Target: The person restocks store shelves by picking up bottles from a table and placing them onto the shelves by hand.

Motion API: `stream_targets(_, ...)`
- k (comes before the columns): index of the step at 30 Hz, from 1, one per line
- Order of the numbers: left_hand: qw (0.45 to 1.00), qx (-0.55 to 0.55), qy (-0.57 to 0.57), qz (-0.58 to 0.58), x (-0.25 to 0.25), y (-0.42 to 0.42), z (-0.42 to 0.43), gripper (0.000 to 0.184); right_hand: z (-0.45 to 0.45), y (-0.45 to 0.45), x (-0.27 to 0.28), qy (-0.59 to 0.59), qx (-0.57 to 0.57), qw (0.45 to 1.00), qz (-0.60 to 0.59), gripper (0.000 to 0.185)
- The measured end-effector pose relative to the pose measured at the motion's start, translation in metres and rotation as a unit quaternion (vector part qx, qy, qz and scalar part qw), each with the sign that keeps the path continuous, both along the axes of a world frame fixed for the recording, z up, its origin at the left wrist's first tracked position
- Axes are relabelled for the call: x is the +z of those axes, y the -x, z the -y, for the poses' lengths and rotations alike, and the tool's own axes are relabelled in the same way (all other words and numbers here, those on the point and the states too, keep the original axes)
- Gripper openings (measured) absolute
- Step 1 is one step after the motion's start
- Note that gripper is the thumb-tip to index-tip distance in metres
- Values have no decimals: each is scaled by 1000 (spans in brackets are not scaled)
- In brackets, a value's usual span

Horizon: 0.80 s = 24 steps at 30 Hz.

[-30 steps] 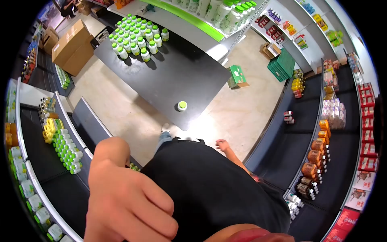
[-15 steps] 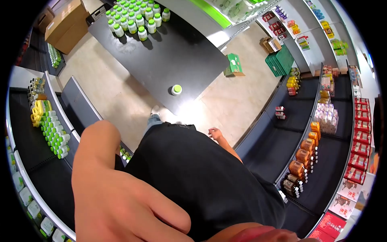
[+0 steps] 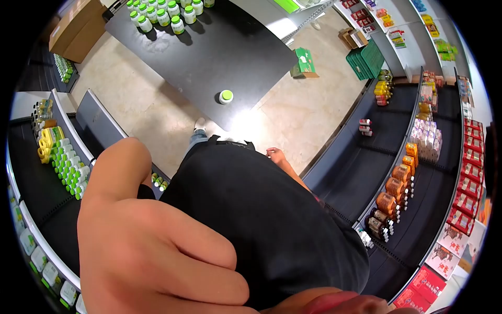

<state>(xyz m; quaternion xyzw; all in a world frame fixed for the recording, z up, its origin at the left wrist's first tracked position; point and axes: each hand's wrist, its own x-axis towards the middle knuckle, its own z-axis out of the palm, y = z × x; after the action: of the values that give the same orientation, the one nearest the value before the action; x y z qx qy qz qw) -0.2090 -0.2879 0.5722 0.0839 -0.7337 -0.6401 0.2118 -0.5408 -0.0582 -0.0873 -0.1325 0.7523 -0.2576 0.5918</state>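
Observation:
My left hand (image 3: 157,256) is very close to the camera at the lower left, in front of my black shirt (image 3: 251,209). Its fingers are curled; the palm side is hidden, so whatever they hold, if anything, cannot be seen. Beside my body hangs my right hand (image 3: 276,155), small in view, fingers loosely bent and holding nothing I can see. A single white bottle with a green cap (image 3: 226,97) stands upright near the front end of the dark table (image 3: 209,63), apart from both hands. More such bottles (image 3: 163,18) are grouped at the table's far left.
Shelves with green-capped bottles (image 3: 70,170) and yellow-handled jugs (image 3: 50,140) run along the left. The right shelving (image 3: 345,183) carries brown bottles (image 3: 387,202) and red packs (image 3: 465,196). A green carton (image 3: 303,64), a green crate (image 3: 366,60) and a cardboard box (image 3: 78,29) stand on the floor.
The table and its bottles appear higher in view, as the camera has tilted. My left hand shows slightly further left, still curled. My right hand has shifted slightly upward in view.

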Motion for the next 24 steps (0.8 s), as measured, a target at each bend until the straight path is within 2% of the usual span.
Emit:
stream_targets(9,999,-15,35,-18,-21,0,4,21,4,6,5,-18,37,999,-35,19)
stream_targets(11,988,-27,12,-152,-38,13,2,10,5,9,-3,-17,30,999,-30,19)
stream_targets(12,959,-73,38,-270,-57,26,14,11,6,10,-5,-16,37,999,-32,19)
stream_targets(14,918,-109,87,-371,-71,29,20,18,10,8,2,-12,44,998,-33,19)
stream_targets(18,904,-68,135,-401,-75,14,29,17,39,7,27,43,26,999,0,19)
stream_targets(19,892,-53,136,-428,-75,11,30,18,55,9,47,77,20,997,19,19)
stream_targets(21,902,50,209,-373,-68,-23,30,26,100,13,115,219,2,976,0,19)
stream_targets(22,894,108,261,-347,-64,-39,29,34,127,12,172,284,33,955,-73,19)
stream_targets(23,883,151,289,-338,-58,-52,28,33,151,14,239,352,54,928,-113,18)
stream_targets(24,876,160,298,-344,-54,-57,28,33,168,7,312,432,13,893,-130,17)
